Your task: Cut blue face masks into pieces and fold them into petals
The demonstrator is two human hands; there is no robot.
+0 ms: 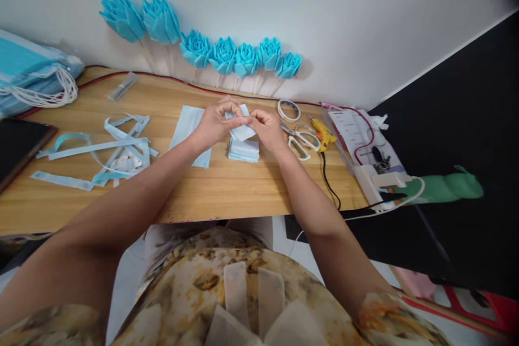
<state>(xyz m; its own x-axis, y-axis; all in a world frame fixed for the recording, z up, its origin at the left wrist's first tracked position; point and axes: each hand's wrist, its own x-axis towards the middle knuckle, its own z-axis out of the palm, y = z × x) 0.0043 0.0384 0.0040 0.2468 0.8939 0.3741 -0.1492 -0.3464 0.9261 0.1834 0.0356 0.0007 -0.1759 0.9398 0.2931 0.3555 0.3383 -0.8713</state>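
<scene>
Both my hands pinch a small light-blue and white piece of fabric [243,132], which looks like face mask material. My left hand [221,120] grips its left side and my right hand [265,125] its right edge, with the fingertips close together. Just below it, a neat stack of similar pieces [243,150] lies on the table. A larger flat light-blue sheet [187,121] lies partly hidden under my left hand and forearm. To the right of my right hand are white-handled scissors [307,140] and a roll of tape [288,110].
Several blue fabric flowers [223,55] on sticks lean against the wall. Cut strips [99,146] lie at left, near a phone-like dark device [20,146] and bagged masks [32,73]. A yellow glue gun [323,134], power strip [371,186] and green bottle [446,188] are at right.
</scene>
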